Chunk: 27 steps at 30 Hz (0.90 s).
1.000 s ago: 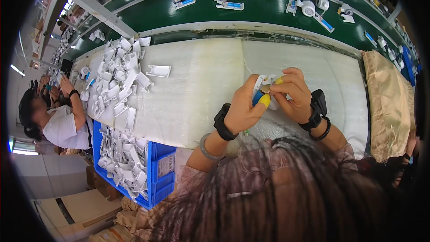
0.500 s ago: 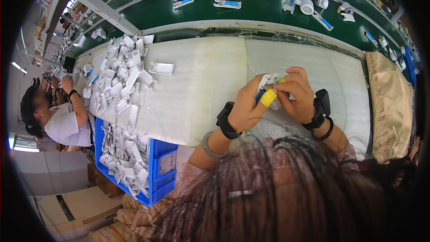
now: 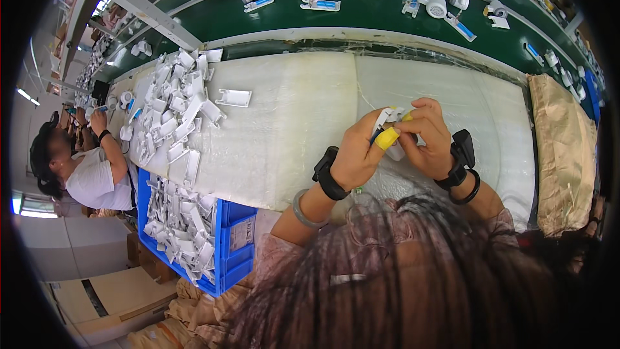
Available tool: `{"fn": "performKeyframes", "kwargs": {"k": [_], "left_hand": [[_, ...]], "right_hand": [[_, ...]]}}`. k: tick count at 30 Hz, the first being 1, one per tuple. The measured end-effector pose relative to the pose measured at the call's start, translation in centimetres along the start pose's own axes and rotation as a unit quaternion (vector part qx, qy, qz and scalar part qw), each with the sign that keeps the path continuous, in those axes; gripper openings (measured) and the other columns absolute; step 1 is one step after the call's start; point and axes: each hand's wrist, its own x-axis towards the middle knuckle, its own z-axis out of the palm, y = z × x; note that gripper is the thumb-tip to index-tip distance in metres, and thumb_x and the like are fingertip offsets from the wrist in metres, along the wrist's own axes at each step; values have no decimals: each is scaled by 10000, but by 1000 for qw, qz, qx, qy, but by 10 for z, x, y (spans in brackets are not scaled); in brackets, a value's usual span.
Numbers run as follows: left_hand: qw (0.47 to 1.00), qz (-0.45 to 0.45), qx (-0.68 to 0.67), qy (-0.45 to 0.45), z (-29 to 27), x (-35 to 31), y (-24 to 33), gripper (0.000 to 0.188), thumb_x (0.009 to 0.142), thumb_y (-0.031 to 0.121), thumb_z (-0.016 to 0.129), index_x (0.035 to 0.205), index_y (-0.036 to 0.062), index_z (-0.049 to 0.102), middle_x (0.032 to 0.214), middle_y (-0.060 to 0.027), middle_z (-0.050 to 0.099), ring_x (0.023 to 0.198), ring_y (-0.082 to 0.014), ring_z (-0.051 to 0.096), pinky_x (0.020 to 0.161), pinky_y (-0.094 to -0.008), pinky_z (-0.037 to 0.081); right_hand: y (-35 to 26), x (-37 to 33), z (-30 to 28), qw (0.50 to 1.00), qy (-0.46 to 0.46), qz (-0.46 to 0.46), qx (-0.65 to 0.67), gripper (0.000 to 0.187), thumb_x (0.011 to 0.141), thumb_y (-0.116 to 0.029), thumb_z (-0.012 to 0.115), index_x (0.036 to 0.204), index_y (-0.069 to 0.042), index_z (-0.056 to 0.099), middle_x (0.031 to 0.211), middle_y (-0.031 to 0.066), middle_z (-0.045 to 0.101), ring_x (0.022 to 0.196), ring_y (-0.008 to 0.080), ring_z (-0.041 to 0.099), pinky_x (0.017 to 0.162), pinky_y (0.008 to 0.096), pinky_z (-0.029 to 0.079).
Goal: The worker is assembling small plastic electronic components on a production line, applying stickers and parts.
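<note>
My left hand (image 3: 357, 152) and my right hand (image 3: 429, 136) meet over the white padded table (image 3: 290, 116), both gripping one small white plastic part (image 3: 389, 117) with a blue bit showing. Yellow finger cots cover a left fingertip and a right fingertip. Each wrist wears a black band; the left also has a grey bangle. My own hair fills the bottom of the view and hides my forearms' lower ends.
A heap of white plastic parts (image 3: 174, 106) lies at the table's left, one single part (image 3: 233, 97) apart from it. A blue crate (image 3: 226, 245) of the same parts stands below. A green conveyor (image 3: 361, 10) carries white items. A co-worker (image 3: 84, 168) sits left. A tan bag (image 3: 565, 148) lies right.
Both hands stay together on the white part and have shifted it slightly; the fingers have turned it a little. The co-worker at left keeps working.
</note>
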Motion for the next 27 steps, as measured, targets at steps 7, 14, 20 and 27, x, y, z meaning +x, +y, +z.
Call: {"fn": "performKeyframes", "kwargs": {"k": [7,14,20,27], "left_hand": [[999,-41,-8,17,0,0,5,291,970,127,476,1239,18,500,791,-12,568,585,-28,454,509,-189,398],[997,-80,-7,-5,-1,3,2,271,981,164,478,1208,20,514,779,8,552,570,-26,440,497,-186,384],[997,-79,3,-21,-1,4,0,255,995,189,458,1178,20,510,778,14,541,569,-32,448,498,-190,395],[995,-78,-43,-44,-3,4,-1,251,998,187,449,1198,42,491,809,11,537,586,-31,460,503,-191,414]], "right_hand": [[0,0,0,1000,-11,7,-5,267,671,44,718,900,-71,642,825,50,579,787,217,565,888,437,428],[0,3,-2,998,-49,5,-30,276,684,38,710,928,-54,621,874,77,581,827,268,577,871,428,450],[8,-4,1,999,-44,13,4,277,686,61,712,933,-31,625,891,115,579,922,338,603,771,383,511],[12,-2,-2,998,-56,-4,39,262,694,69,711,925,-32,636,896,122,577,937,346,620,759,377,525]]}}
